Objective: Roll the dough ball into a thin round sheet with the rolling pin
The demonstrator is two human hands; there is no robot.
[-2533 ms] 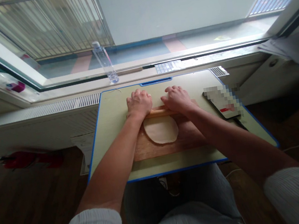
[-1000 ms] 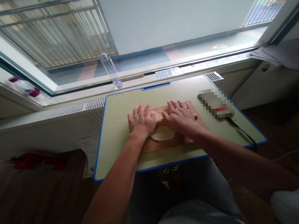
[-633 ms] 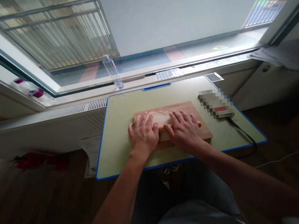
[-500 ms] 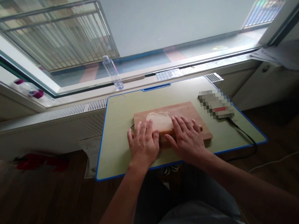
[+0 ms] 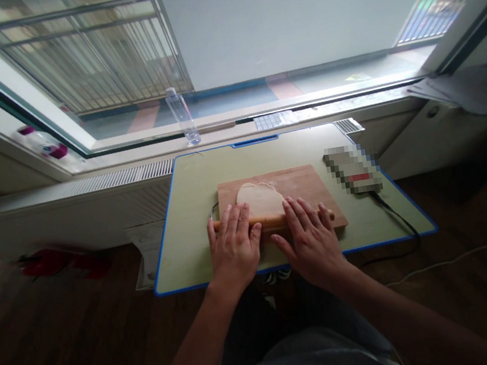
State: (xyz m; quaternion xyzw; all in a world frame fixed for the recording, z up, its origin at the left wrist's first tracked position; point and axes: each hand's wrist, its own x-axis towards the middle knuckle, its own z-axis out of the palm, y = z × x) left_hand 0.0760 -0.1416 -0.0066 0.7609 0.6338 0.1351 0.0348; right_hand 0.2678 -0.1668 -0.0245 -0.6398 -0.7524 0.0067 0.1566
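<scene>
A wooden rolling pin [image 5: 271,221] lies crosswise over the near part of a wooden board [image 5: 303,183]. Under and beyond it a flat, pale sheet of dough [image 5: 258,197] rests on the board, its far edge rounded and uneven. My left hand [image 5: 234,242] lies palm down across the pin's left part, fingers stretched forward over it. On the right part, my right hand [image 5: 307,228] presses in the same way, fingers extended and thumb pointing inward. Neither hand wraps round the pin. The palms hide its underside and some of the dough's near edge may be covered.
The board sits on a pale green, blue-edged table [image 5: 179,241]. A pixelated device [image 5: 351,171] with a black cable [image 5: 397,214] lies at the right. On the windowsill stand a clear plastic bottle [image 5: 182,117] and a keyboard-like white object [image 5: 275,120].
Both hands and the rolling pin have moved toward me, down the board. More of the dough's surface and of the pin now shows between the hands.
</scene>
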